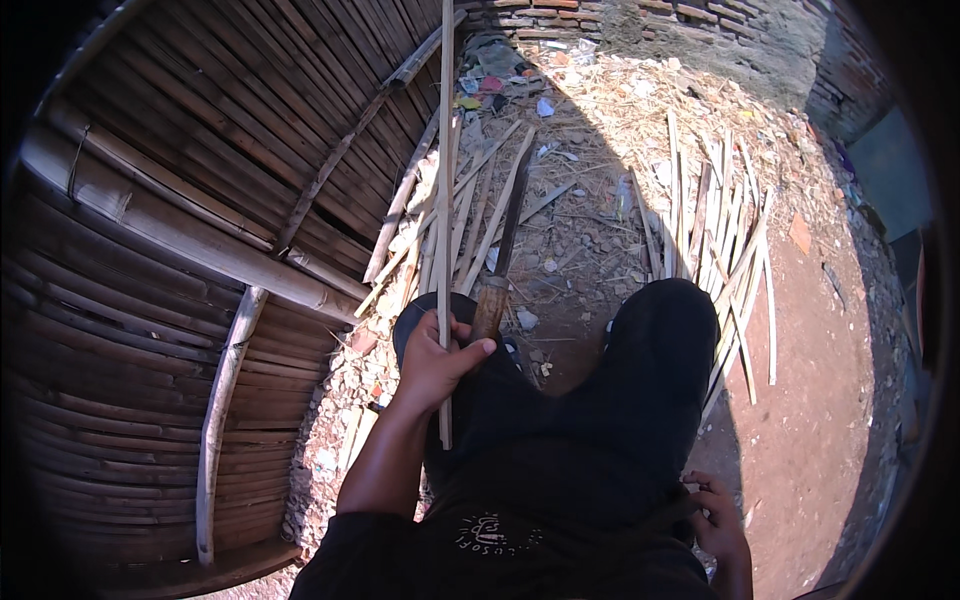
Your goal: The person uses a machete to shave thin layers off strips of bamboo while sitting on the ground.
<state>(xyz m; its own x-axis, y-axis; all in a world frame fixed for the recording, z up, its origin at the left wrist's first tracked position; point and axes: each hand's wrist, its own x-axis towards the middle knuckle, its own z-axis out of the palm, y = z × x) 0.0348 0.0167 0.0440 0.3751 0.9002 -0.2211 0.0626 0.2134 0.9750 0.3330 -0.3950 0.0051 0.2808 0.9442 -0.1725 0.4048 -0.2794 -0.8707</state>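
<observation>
My left hand [437,358] is closed around a long, pale bamboo strip [446,200], which runs almost upright through the view over my left thigh. Its thumb lies against the wooden handle of a long-bladed knife [490,305], whose dark, narrow blade points away from me. The handle's lower end rests at the left hand, above my knee. Low on the right, beside my hip, my right hand [716,515] hangs with its fingers loosely bent and apart; nothing shows in it. Part of that hand is hidden behind my clothing.
Cut strips [735,230] lie in a loose pile beyond my right knee. More strips [470,200] lean at the left, by a slatted bamboo wall [150,230]. Litter and shavings [610,95] cover the ground toward a brick wall [720,35].
</observation>
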